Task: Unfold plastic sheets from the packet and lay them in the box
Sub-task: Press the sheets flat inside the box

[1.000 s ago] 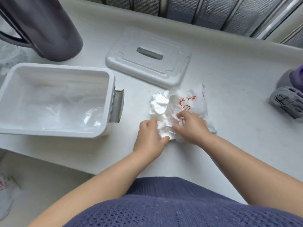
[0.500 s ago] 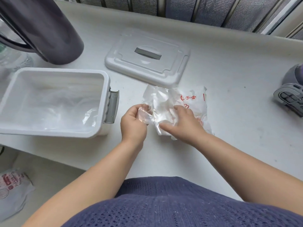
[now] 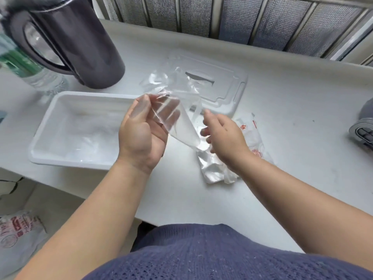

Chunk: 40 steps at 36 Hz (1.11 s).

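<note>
While the left hand [image 3: 141, 136] is raised palm-up above the worktop [image 3: 292, 102], it holds a clear plastic sheet [image 3: 181, 126], thumb pinching it against the fingers, which show through the film. The sheet is partly opened and crumpled. Its top flares in front of the lid [image 3: 230, 93], and its lower end tapers down toward the right hand [image 3: 226, 136]. The right hand is just beside that lower end with its fingers [image 3: 204, 132] curled loosely. I cannot tell if they grip the film or only touch it.

The packet [image 3: 254, 140], white with red print, lies flat on the worktop under and behind the right hand, near the front edge and right of the middle. Its open end, with folded sheets showing, points to the front edge.

The white box [image 3: 50, 110] sits open at the front-left of the worktop, just left of the left hand, with clear plastic already lying in its bottom. The grey-white lid is flat behind the hands toward the back edge.

A dark jug [image 3: 84, 43] with a handle stands at the back-left corner, with a clear bottle [image 3: 34, 67] left of it. A grey object [image 3: 363, 130] is cut off at the right edge. A second printed bag [image 3: 18, 233] lies on the floor, lower left. A blue knit garment [image 3: 201, 257] fills the bottom.
</note>
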Each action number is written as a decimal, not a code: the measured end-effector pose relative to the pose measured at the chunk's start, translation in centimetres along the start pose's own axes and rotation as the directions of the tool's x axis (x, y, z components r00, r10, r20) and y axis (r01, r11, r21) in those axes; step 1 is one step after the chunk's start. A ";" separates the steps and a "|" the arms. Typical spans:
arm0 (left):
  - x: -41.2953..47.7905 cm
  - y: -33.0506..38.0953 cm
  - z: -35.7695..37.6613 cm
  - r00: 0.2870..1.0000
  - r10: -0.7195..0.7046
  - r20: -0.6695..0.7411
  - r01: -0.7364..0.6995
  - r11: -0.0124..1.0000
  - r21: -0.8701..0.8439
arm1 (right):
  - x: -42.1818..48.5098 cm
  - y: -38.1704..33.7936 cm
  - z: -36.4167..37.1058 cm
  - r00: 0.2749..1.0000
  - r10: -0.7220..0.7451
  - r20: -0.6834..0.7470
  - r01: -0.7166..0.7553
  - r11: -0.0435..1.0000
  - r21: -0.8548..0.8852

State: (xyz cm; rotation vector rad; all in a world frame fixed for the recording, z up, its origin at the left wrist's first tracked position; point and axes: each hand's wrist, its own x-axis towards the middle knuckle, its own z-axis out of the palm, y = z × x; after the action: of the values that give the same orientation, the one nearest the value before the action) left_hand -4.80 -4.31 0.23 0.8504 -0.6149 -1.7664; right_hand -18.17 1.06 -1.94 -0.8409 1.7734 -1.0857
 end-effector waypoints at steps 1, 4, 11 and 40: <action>0.0 0.6 -0.3 1.000 -0.016 0.005 0.016 0.999 -0.041 | 0.0 -0.6 0.8 0.997 0.054 0.051 -0.058 0.995 0.080; 0.0 2.1 -1.6 0.995 -0.096 0.025 0.099 0.980 -0.170 | -0.1 -1.8 2.9 0.951 0.225 0.212 -0.269 0.940 0.211; 0.2 5.3 -5.6 0.987 -0.159 -0.017 0.144 0.932 -0.332 | -0.4 -3.6 7.4 0.918 0.183 0.351 -0.343 0.810 0.475; 3.4 13.4 -15.4 0.960 0.278 0.032 0.054 -0.299 0.953 | 2.5 -5.1 17.2 0.914 -0.183 0.362 0.378 0.707 -0.597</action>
State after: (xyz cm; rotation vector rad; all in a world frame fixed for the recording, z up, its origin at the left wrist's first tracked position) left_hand 14.37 -12.17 -0.17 1.9693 -2.1054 -0.4037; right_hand -2.90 -8.76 -2.30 -1.6657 1.8242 -0.4448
